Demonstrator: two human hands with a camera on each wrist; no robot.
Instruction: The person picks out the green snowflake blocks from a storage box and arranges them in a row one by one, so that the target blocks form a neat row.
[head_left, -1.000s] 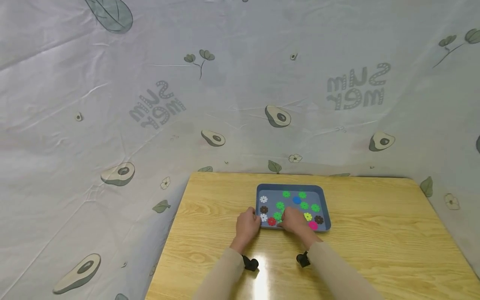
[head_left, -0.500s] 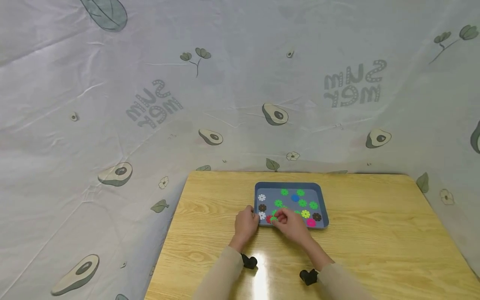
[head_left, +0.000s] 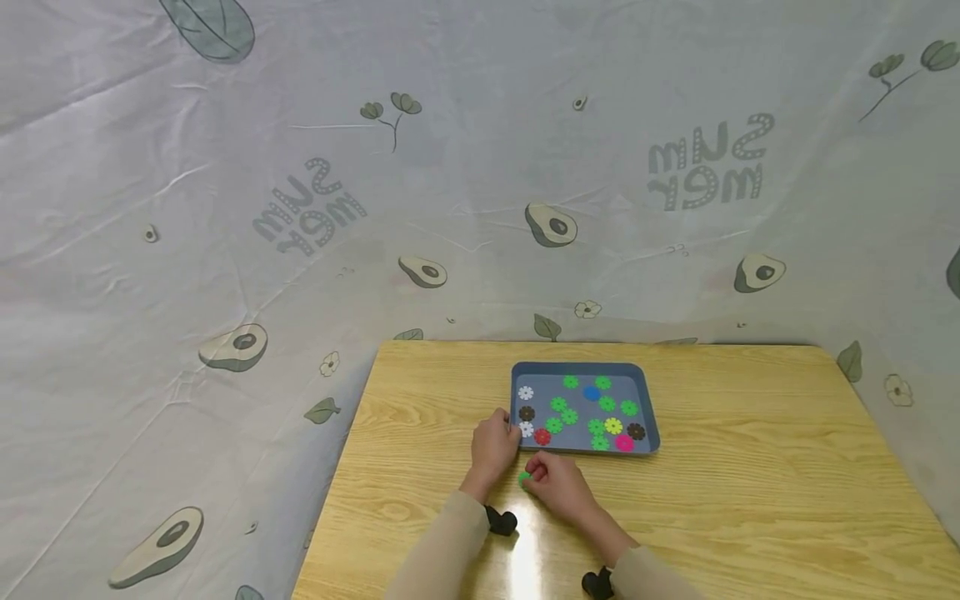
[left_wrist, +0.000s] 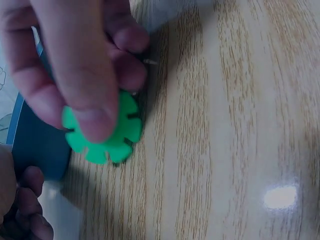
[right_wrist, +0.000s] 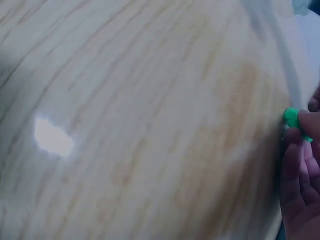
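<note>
Two hands: both at the near-left corner of the blue tray (head_left: 651, 417).
Landmark: blue tray, on the wooden table (head_left: 750, 467), past its middle toward the far edge.
Right hand (head_left: 558, 485): on the table just in front of the tray's near edge, fingers curled, thumb and fingertips pinching a green flower disc (head_left: 524, 477).
Green flower disc: outside the tray, just before its near-left corner, low over the wood; whether it touches the table cannot be told.
Left hand (head_left: 495, 444): against the tray's left near corner, fingers curled at the rim; a firm grip cannot be told from the head view.
Tray contents: loose flower discs in green, white, brown, red, yellow, pink and blue, spread over the floor of the tray.
White discs (head_left: 526, 392): along the tray's left wall, a brown one between them.
Pink disc (head_left: 624, 443): near the tray's near-right corner, a brown one just beside it.
Head view only: whole tray, its contents, both sleeves, patterned cloth backdrop (head_left: 300, 208) behind the table's far edge.
Left wrist view only: close look at the green flower disc (left_wrist: 107, 131), notched around its edge, thumb pad flat on its face, other fingers behind; tray corner (left_wrist: 35, 145) dark blue just left of it; left hand's curled fingers (left_wrist: 25, 205) at the lower left.
Right wrist view only: blurred; bare wood with a glare spot, the disc (right_wrist: 295, 120) a green patch at the right edge between the fingertips (right_wrist: 302, 150).
</note>
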